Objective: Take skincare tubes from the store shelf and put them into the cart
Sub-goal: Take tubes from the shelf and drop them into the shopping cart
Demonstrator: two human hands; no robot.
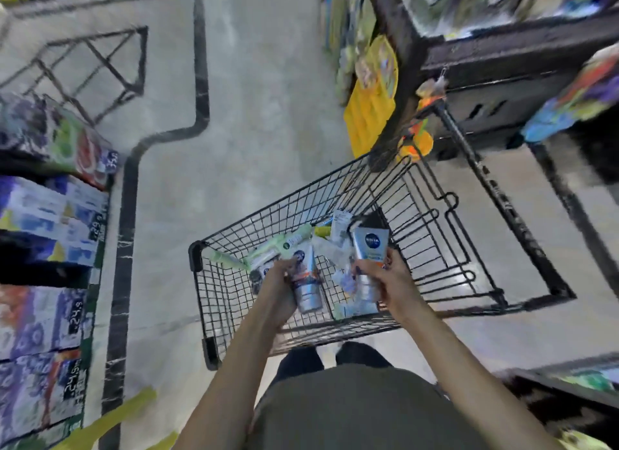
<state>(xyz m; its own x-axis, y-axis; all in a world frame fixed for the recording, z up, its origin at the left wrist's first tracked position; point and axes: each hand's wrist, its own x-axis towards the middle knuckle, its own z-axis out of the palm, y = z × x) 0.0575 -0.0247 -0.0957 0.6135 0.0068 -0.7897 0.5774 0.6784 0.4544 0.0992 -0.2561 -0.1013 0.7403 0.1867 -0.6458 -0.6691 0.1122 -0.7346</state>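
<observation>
Two silver-blue tubes are in hand over the wire cart (214,302), one per hand. Furthest left, beyond the left hand (279,282), green and white tubes (268,248) already lie in a heap on the basket floor. The left hand has its fingers curled round the left tube (306,282), which points cap-down toward the person's body, low over the pile. Between the two hands lie more pale tubes and packets, too blurred to sort. The right hand (385,275) clamps the right tube (368,252) by its lower half, the printed face tilted up just past the fingertips. Right of that hand the basket is bare mesh, with the dark store shelf (502,57) beyond it.

To finish well, I would lower each tube until it nearly rests on the pile, then release, rather than drop from height; the bare patch suits the right tube.
</observation>
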